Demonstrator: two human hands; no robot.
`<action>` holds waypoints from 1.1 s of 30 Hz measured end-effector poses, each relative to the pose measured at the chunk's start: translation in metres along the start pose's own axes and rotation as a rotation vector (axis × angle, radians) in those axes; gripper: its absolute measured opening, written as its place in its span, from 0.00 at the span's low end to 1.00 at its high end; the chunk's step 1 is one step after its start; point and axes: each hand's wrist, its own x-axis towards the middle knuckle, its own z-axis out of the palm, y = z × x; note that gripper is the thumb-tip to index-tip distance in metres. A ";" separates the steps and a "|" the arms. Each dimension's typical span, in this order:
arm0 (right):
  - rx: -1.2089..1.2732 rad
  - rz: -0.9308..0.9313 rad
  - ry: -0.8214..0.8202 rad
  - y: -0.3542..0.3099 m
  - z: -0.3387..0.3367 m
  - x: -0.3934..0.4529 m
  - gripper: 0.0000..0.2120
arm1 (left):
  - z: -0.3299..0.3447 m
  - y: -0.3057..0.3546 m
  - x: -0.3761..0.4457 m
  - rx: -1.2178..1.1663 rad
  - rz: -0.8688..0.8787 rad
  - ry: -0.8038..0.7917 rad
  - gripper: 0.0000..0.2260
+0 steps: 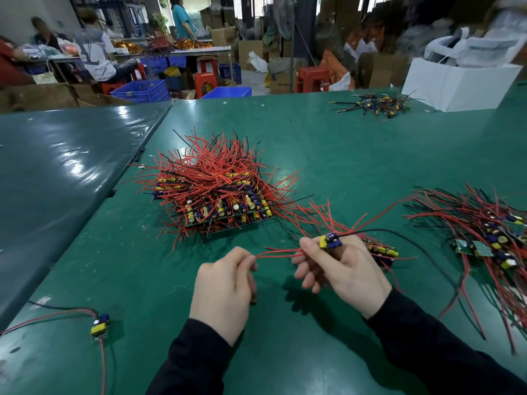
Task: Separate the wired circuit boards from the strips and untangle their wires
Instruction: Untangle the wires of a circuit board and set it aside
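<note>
My right hand (339,266) grips a small circuit board (330,241) with yellow and blue parts between thumb and fingers. Red wires (278,252) run from it leftward to my left hand (225,283), which pinches their ends. A black wire (399,232) trails off to the right. Behind my right hand lies a short strip of boards (383,252). A big stack of board strips with tangled red wires (216,189) sits in the middle of the green table (313,143). At the right lies a pile of separated boards (496,238).
One single wired board (100,326) lies at the near left. A small heap of boards and wires (376,105) lies far right beside a white box (456,84). People sit at tables in the background among blue crates and red stools.
</note>
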 end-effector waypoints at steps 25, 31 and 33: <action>-0.133 -0.024 -0.158 0.001 0.004 -0.007 0.26 | -0.006 0.025 -0.005 -1.136 -0.843 -0.780 0.10; -0.165 -0.016 -0.153 0.005 0.004 -0.005 0.26 | 0.001 0.033 -0.011 -1.080 -0.715 -0.783 0.09; -0.148 0.012 -0.147 0.004 0.004 -0.004 0.25 | 0.005 0.035 -0.013 -1.031 -0.667 -0.701 0.09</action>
